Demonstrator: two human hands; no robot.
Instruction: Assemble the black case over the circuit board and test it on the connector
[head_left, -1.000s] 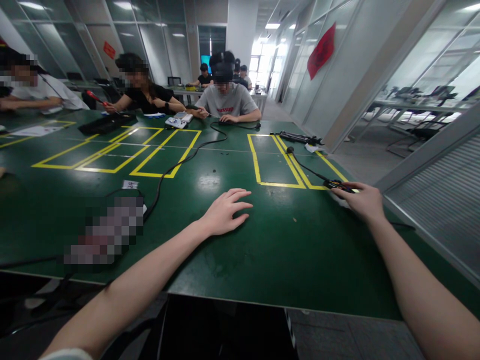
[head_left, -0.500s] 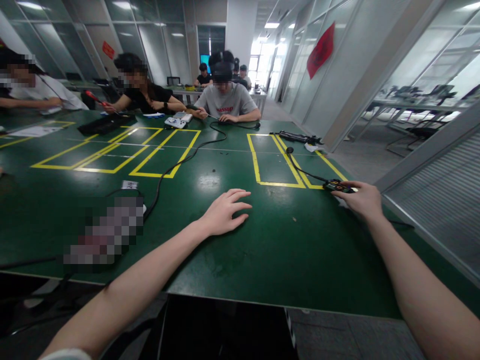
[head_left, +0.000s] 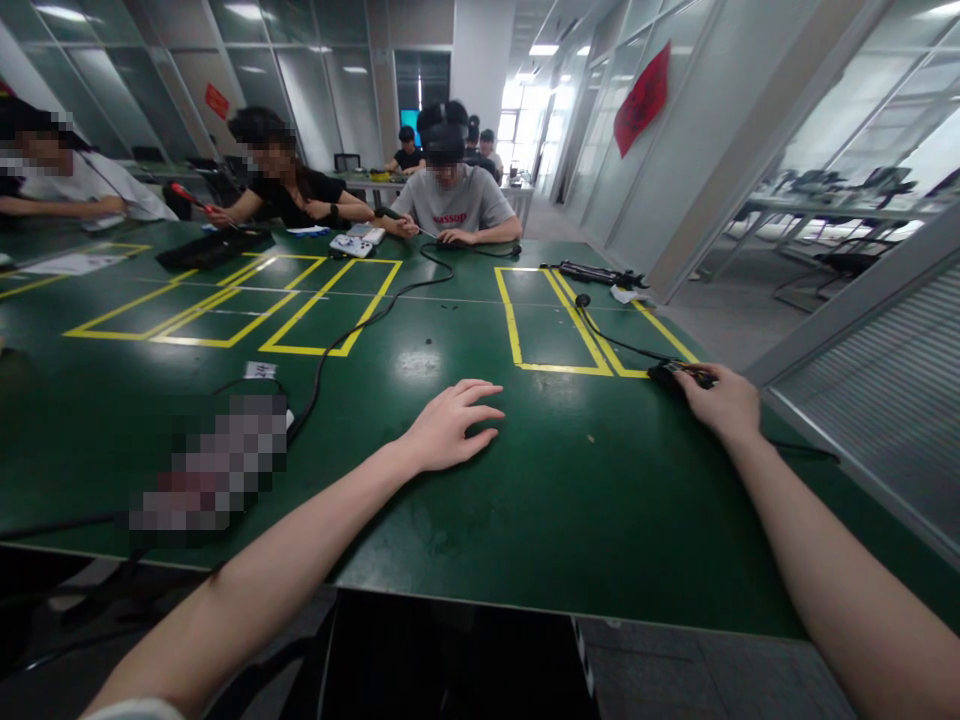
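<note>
My left hand (head_left: pixel 454 425) rests on the green table (head_left: pixel 555 500), palm down, with its fingers spread and nothing in them. Out at the table's right side, my right hand (head_left: pixel 724 402) grips a small black device (head_left: pixel 666 374) between thumb and fingers. A thin black cable (head_left: pixel 619 348) runs from the device toward a small round black end (head_left: pixel 583 300). My fingers cover part of the device, so its exact kind cannot be made out.
Yellow tape outlines (head_left: pixel 562 371) mark the table. A black tool-like object (head_left: pixel 600 274) lies at the far right. At left sits a blurred-out object (head_left: pixel 217 465), with a long black cable (head_left: pixel 322 365) beside it. Across the table a person (head_left: pixel 454 195) works; two more people sit at left.
The black device in my right hand has tipped and sits lower against the table, its dark side now showing. My left hand has stayed in place.
</note>
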